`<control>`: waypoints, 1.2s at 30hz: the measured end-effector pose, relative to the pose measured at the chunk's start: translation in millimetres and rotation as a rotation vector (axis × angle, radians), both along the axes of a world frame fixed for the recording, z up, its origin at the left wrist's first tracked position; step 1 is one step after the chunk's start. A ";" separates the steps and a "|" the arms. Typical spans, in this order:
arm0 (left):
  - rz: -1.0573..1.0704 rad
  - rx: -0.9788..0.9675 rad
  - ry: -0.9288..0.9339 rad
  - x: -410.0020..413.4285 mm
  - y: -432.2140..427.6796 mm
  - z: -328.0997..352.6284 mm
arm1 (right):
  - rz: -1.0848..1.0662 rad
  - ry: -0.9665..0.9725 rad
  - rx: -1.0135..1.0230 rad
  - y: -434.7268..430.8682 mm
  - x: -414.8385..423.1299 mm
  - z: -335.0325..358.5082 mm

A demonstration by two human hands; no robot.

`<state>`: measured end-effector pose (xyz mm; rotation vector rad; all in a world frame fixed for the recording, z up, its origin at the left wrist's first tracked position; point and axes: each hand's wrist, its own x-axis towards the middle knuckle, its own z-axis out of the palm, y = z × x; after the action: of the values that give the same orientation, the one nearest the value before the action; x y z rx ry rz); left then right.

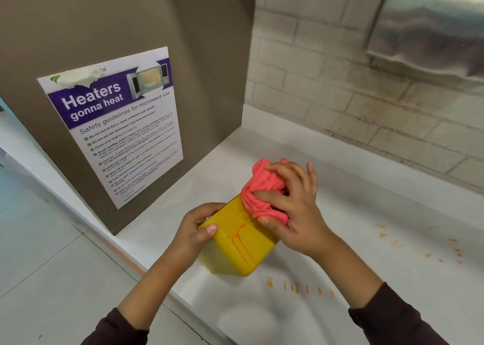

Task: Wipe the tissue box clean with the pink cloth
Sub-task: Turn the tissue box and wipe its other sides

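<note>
A yellow tissue box [235, 248] stands on the white counter [366, 214], with orange streaks running down its near side. My left hand [199, 229] grips the box's left top edge, thumb on the near face. My right hand [290, 203] holds a bunched pink cloth [262, 187] and presses it onto the top right of the box. The cloth hides the far part of the box's top.
Orange drips dot the counter right of the box [298, 287] and further right [419, 245]. A brown panel with a microwave safety poster [115, 125] rises on the left. A brick wall and a steel dispenser [432, 25] stand behind. The counter's edge drops to the floor on the left.
</note>
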<state>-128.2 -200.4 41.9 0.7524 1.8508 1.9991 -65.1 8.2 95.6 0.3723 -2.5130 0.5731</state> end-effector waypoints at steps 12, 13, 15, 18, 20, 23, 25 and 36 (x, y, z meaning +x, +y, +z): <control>0.103 -0.048 0.093 5.4 7.8 -12.5 | -0.004 -0.064 0.029 5.6 -8.0 3.8; 0.117 -0.055 0.107 6.8 8.8 -13.2 | -0.018 -0.042 0.081 5.3 -5.5 7.5; 0.133 -0.062 0.113 9.5 9.5 -13.7 | -0.052 -0.008 0.193 3.5 2.0 13.2; 0.132 -0.071 0.106 12.0 9.6 -14.7 | -0.147 -0.066 0.196 -4.7 16.1 16.3; 0.118 -0.089 0.130 13.2 10.4 -15.2 | -0.241 -0.103 0.060 -8.9 21.7 17.4; 0.113 -0.086 0.144 13.5 11.1 -14.6 | -0.389 -0.071 -0.181 -13.3 22.5 14.5; 0.114 -0.074 0.130 13.7 11.1 -13.2 | -0.464 -0.037 -0.444 -18.1 19.6 10.6; 0.150 -0.063 0.135 10.1 14.0 -10.3 | -0.215 -0.140 -0.110 -9.5 36.5 -8.3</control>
<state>-118.1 -186.4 31.6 0.7692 2.0936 2.0128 -28.6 -1.3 87.3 0.0197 -2.5970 0.6673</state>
